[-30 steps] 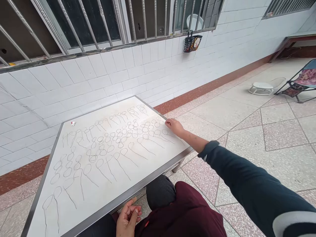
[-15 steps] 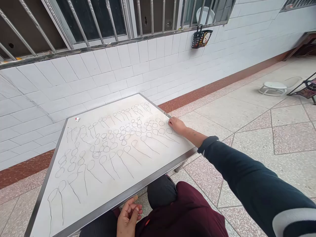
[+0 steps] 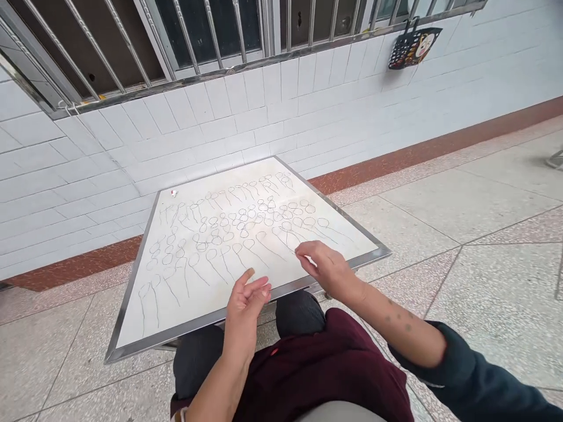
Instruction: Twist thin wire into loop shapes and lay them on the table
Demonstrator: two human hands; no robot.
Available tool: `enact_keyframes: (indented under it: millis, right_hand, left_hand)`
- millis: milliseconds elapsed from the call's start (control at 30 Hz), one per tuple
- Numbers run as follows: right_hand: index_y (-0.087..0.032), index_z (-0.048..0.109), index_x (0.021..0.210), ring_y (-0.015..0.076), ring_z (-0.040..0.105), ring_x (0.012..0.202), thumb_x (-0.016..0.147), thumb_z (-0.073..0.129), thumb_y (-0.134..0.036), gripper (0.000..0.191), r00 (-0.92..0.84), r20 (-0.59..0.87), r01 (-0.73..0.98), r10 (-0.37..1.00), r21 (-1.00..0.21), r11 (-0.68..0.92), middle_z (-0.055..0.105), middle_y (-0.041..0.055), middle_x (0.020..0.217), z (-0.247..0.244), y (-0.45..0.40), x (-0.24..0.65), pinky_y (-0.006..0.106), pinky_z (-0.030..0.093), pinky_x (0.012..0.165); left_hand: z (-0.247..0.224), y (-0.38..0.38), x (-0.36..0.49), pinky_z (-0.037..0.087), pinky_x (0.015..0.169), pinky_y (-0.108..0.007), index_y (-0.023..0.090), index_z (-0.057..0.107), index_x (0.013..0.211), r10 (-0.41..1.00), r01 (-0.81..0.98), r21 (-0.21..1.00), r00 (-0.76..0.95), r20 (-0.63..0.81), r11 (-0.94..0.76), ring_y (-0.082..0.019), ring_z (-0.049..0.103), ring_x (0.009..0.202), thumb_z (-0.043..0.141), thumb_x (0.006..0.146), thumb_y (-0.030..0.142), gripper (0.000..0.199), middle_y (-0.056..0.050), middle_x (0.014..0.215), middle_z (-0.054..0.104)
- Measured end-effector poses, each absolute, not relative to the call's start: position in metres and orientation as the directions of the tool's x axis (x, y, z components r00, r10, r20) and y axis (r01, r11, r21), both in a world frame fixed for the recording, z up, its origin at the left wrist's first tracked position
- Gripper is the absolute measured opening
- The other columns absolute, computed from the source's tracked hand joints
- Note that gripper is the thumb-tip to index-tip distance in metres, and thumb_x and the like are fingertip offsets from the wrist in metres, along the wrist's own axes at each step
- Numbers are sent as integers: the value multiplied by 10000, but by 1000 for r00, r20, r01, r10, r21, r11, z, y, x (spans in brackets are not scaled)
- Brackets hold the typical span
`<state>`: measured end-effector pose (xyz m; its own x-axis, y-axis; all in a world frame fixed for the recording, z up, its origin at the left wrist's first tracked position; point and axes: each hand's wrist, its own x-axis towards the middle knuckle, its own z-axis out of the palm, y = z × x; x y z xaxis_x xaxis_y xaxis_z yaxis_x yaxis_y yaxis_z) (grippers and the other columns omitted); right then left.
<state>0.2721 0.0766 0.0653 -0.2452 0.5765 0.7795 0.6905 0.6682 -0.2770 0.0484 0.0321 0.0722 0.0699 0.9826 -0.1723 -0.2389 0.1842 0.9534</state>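
Over white table (image 3: 240, 174), left hand (image 3: 243, 308) and right hand (image 3: 328, 268) half-curled, hold unclear, bag (image 3: 413, 49), barred window (image 3: 211, 32) beyond.

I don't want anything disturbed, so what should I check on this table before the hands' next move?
1. Both hands visible: ok; left hand and right hand are by the near edge of the table.
2. Strand pinched in either hand: cannot tell; too fine.
3. Dark loops all separate: not ok; several overlap mid-table.
4. Right hand clear of the loops: cannot tell.
5. Small white-and-red item away from both hands: ok, near the far left corner.
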Motion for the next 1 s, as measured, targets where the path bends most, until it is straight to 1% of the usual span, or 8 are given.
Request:
enact_keyframes:
  millis: [100, 233, 367, 433, 600, 833, 933, 1000]
  right_hand:
    - [-217, 526, 1105, 196, 608, 888, 938, 466, -92, 217, -299, 788, 596, 537, -285, 751, 649, 82, 956, 71, 41, 234, 340, 538, 756]
    - [-196, 539, 1107, 194, 600, 885, 941, 481, -96, 202, -339, 763, 509, 550, -343, 790, 652, 93, 979, 70, 15, 207, 341, 542, 741]
    - [-182, 545, 1157, 202, 609, 984, 945, 471, -82, 245, -382, 744, 464, 547, -357, 810, 663, 106, 1065, 63, 2, 195, 356, 549, 814]
    - [-188, 547, 1169, 202, 613, 996, 950, 458, -82, 258, -388, 733, 455, 559, -375, 807, 662, 107, 1089, 60, -3, 191, 358, 554, 821]
    - [-190, 553, 1150, 208, 619, 955, 948, 466, -93, 240, -425, 699, 436, 574, -398, 807, 670, 105, 1028, 61, -15, 183, 365, 562, 802]
    - [-188, 547, 1122, 202, 617, 971, 948, 465, -99, 212, -467, 706, 394, 533, -373, 840, 660, 105, 999, 62, -27, 169, 356, 565, 817]
    - [-195, 545, 1083, 197, 619, 952, 939, 493, -107, 177, -456, 691, 390, 561, -412, 824, 656, 99, 991, 60, -29, 164, 349, 567, 813]
    - [-204, 545, 1056, 191, 621, 935, 937, 498, -111, 158, -446, 678, 383, 585, -446, 809, 657, 92, 983, 58, -30, 162, 345, 567, 809]
  left_hand:
    - [92, 25, 55, 436, 1025, -412, 213, 452, 1349, 990, -361, 922, 60, -128, 141, -240, 603, 1173, 714, 809, 317, 609, -133, 1279, 628]
    - [95, 2, 50, 434, 1022, -412, 192, 481, 1322, 992, -426, 895, 53, -118, 130, -243, 610, 1162, 701, 824, 298, 555, -139, 1264, 638]
    - [88, -12, 43, 469, 944, -359, 174, 546, 1234, 997, -393, 918, -12, -72, 61, -229, 612, 1140, 679, 838, 296, 435, -131, 1184, 682]
    - [86, -15, 39, 474, 917, -345, 184, 559, 1210, 999, -358, 933, -16, -45, 36, -221, 621, 1113, 660, 851, 299, 390, -124, 1181, 684]
    - [86, -22, 33, 461, 945, -367, 212, 538, 1235, 1000, -328, 944, -10, -27, 22, -199, 655, 1023, 648, 859, 313, 404, -115, 1223, 663]
    - [82, -24, 28, 495, 796, -315, 196, 608, 1156, 997, -316, 948, -83, 1, -27, -154, 660, 813, 669, 837, 323, 348, -95, 1055, 726]
    - [82, -25, 23, 495, 749, -296, 191, 618, 1152, 996, -300, 954, -82, -16, -9, -142, 649, 758, 678, 827, 324, 356, -87, 1019, 736]
    - [83, -26, 20, 494, 762, -292, 192, 617, 1155, 997, -296, 955, -67, -33, 12, -140, 651, 767, 684, 821, 315, 362, -80, 1015, 737]
